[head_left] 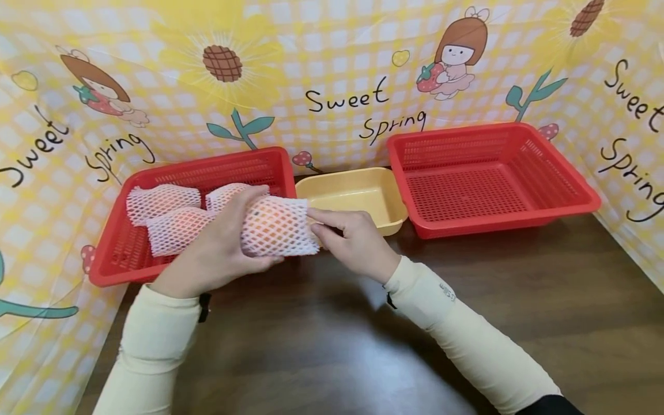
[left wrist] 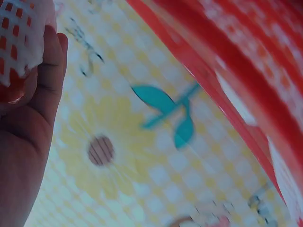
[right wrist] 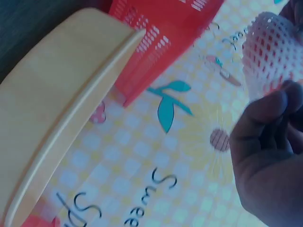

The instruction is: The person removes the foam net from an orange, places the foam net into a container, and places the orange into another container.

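Observation:
My left hand (head_left: 215, 248) grips an orange-coloured fruit in a white foam net (head_left: 277, 227), above the right side of the left red basket (head_left: 287, 173). The thumb lies below it and the fingers go over the top. At the net's right end, my right hand (head_left: 358, 239) pinches the edge between thumb and forefinger. Several more net-wrapped fruits (head_left: 163, 202) lie in that basket, partly hidden by the left hand. In the left wrist view, reddish-orange skin (left wrist: 14, 92) shows at the net's end. The right wrist view catches the pinched foam net (right wrist: 270, 52).
A shallow yellow tub (head_left: 353, 187) stands between the two baskets, just behind my right hand. The right red basket (head_left: 467, 225) has its slotted floor in view. Behind everything hangs a checked cloth (head_left: 332, 52); brown tabletop (head_left: 311, 334) lies in front.

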Demonstrator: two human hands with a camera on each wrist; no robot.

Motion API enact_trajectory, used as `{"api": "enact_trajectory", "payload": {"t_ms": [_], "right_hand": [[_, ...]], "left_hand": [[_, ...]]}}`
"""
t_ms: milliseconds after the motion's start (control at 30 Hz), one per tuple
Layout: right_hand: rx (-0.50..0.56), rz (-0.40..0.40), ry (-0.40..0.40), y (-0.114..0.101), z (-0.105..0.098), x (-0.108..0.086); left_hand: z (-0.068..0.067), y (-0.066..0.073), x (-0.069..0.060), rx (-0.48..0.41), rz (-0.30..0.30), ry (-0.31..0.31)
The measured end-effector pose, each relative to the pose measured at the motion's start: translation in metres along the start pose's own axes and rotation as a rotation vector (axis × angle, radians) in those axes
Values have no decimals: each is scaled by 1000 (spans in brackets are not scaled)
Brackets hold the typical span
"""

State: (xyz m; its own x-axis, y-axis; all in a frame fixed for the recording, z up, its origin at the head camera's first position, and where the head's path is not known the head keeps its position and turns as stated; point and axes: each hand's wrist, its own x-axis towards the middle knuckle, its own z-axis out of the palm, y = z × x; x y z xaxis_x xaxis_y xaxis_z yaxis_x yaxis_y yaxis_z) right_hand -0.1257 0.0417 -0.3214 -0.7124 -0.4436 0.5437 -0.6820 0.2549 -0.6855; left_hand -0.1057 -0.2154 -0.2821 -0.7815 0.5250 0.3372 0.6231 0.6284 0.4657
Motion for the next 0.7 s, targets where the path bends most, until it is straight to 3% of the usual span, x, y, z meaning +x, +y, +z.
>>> {"api": "enact_trajectory", "payload": {"t_ms": [133, 300, 433, 533, 600, 700], "right_hand": [[34, 63, 27, 1, -14, -10], [154, 102, 83, 2, -33, -25], [252, 188, -80, 4, -45, -34], [227, 221, -225, 10, -52, -41], [204, 226, -266, 14, -56, -47], [213, 266, -255, 20, -65, -56]], "left_hand": [[22, 12, 12, -44, 66, -19], [43, 24, 24, -110, 62, -97], [57, 31, 30, -205, 48, -134], [67, 36, 33, -249, 31, -164], [73, 38, 35, -244, 30, -188], [79, 39, 39, -202, 55, -176]]}}
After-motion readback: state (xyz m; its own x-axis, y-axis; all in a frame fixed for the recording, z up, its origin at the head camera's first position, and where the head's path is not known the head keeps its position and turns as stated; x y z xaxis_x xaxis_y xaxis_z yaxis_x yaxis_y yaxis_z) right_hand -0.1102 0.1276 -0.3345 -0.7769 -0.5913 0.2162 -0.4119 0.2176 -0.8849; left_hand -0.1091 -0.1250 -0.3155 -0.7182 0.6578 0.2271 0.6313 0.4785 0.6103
